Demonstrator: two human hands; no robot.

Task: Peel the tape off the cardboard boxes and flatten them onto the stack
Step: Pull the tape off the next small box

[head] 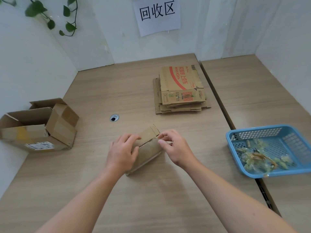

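A small brown cardboard box (pixel 148 148) lies in the middle of the table, its top seam facing up. My left hand (pixel 122 150) lies over its left end and holds it down, fingers curved over the top. My right hand (pixel 173 147) is at the box's right edge, thumb and forefinger pinched together at the seam, apparently on tape too clear to make out. A stack of flattened boxes (pixel 181 91) lies at the back right, the top one printed in red.
Two opened cardboard boxes (pixel 42 126) stand at the left edge by the wall. A blue plastic basket (pixel 272 148) with crumpled tape scraps sits on the right. A cable hole (pixel 114 118) is behind the small box. A gap (pixel 217 96) divides two tables.
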